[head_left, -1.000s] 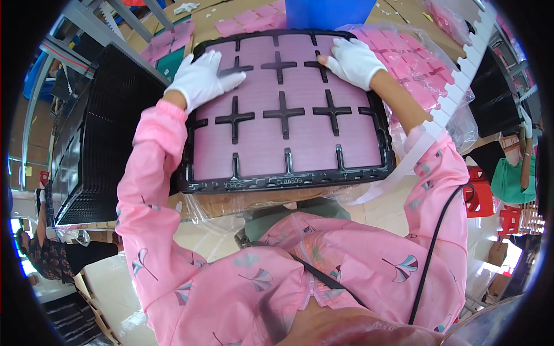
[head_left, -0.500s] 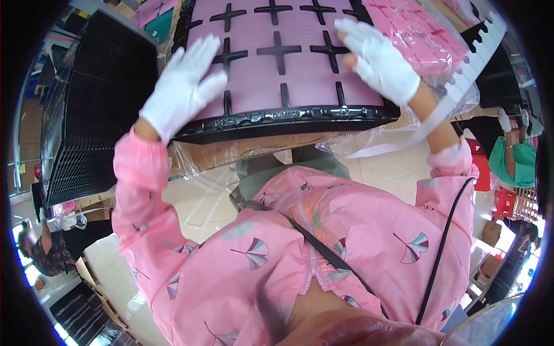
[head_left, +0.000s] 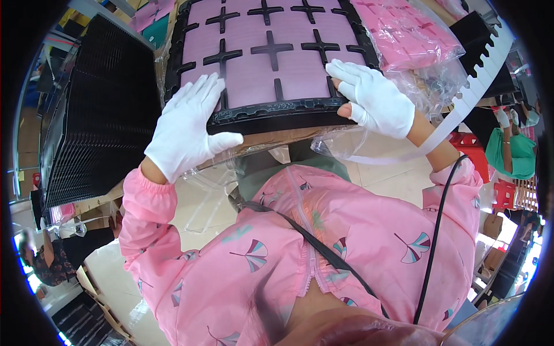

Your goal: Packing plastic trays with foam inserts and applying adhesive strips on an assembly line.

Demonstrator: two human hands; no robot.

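A black plastic tray [head_left: 277,111] with cross-shaped ribs lies in front of me, and a smooth pinkish-purple sheet [head_left: 251,81] shows between the ribs. My left hand [head_left: 187,127], in a white glove, rests flat at the tray's near left corner with its fingers stretched out and the thumb apart. At the near right corner lies my right hand [head_left: 375,101], fingers extended over the rim; thumb and a fingertip stick out bare from its white glove. Neither hand holds anything. Under the tray, a brown cardboard edge [head_left: 277,136] and clear plastic film [head_left: 340,144] show.
To the left stands a tall stack of black trays [head_left: 104,115]. Pink sheets in clear plastic [head_left: 404,34] lie at the far right. A white notched strip [head_left: 476,86] curves past my right forearm. People work at both sides; red stools [head_left: 504,194] stand at right.
Both hands have slid toward me, from over the tray's surface down to its near corners. The tray appears slightly farther up and left in view.
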